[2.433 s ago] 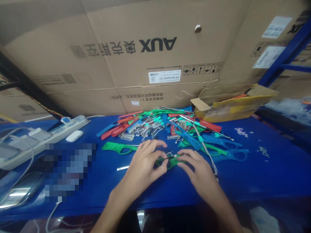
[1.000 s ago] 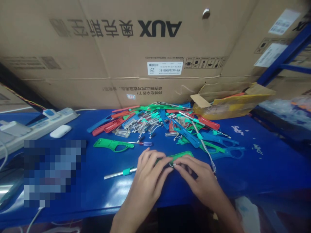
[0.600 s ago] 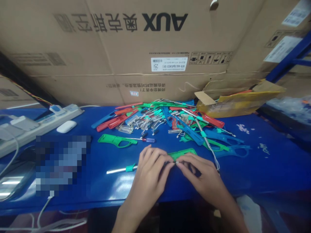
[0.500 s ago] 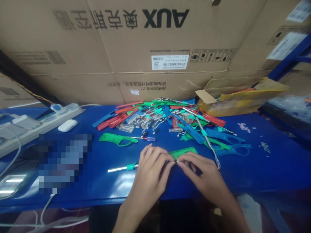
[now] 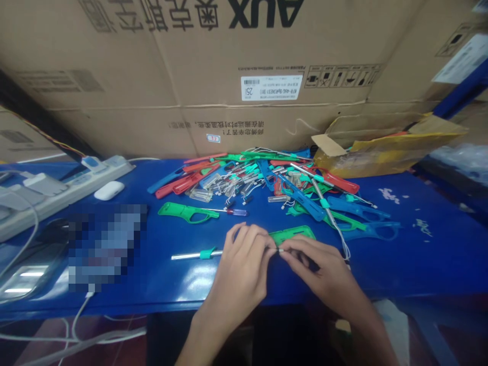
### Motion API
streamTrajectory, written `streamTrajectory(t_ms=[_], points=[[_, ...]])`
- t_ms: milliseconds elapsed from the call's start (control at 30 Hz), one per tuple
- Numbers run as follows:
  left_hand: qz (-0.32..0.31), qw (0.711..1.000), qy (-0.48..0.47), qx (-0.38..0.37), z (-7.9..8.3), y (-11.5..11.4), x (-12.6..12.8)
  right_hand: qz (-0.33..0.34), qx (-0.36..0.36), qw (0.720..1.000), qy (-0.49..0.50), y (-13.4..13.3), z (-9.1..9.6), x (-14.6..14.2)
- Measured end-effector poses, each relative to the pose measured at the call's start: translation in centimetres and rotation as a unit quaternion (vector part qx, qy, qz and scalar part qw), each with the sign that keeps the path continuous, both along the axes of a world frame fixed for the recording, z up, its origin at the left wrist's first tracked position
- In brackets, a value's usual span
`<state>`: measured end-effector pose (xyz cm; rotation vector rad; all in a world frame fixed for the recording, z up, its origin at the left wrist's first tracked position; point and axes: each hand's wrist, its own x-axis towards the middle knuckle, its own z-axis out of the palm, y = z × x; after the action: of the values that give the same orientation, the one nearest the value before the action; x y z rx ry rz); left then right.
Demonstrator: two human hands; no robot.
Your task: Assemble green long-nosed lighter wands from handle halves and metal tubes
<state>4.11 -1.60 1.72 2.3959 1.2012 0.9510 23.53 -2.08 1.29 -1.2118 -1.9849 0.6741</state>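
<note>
My left hand (image 5: 244, 262) and my right hand (image 5: 318, 259) meet at the fingertips over the near part of the table, both closed in a pinch. A small white piece (image 5: 281, 250), perhaps a wire connector, shows between them; its details are too small to make out. Just behind the fingers lies a green plastic lighter shell half (image 5: 292, 234). A metal lighter tube (image 5: 186, 256) with a teal collar (image 5: 208, 253) sticks out to the left of my left hand, its other end hidden behind that hand. Farther back rest a screwdriver (image 5: 237, 212) and another green lighter shell half (image 5: 185, 212).
A heap of red, green and blue lighter shells, clear tanks (image 5: 200, 194) and wired tubes (image 5: 322, 198) covers the table's back. An open carton (image 5: 377, 155) stands at right, a big cardboard box (image 5: 152, 76) behind. At left are a power strip (image 5: 72, 188), a white earbud case (image 5: 109, 190) and cables.
The whole scene sits slightly higher and further right as the view tips. Both hands stay together in their pinch; slightly more of the white piece shows between the fingertips.
</note>
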Motion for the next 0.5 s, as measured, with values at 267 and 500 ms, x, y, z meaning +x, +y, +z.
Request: streamTrajectory(t_ms=[267, 500], points=[[-0.006, 1.000, 0.022, 0.019, -0.43, 0.21, 0.10, 0.014, -0.012, 1.000, -0.002, 0.05, -0.29, 0.03], [-0.012, 0.999, 0.033, 0.015, -0.73, 0.34, 0.03, 0.018, -0.013, 1.000, -0.014, 0.03, -0.56, 0.07]])
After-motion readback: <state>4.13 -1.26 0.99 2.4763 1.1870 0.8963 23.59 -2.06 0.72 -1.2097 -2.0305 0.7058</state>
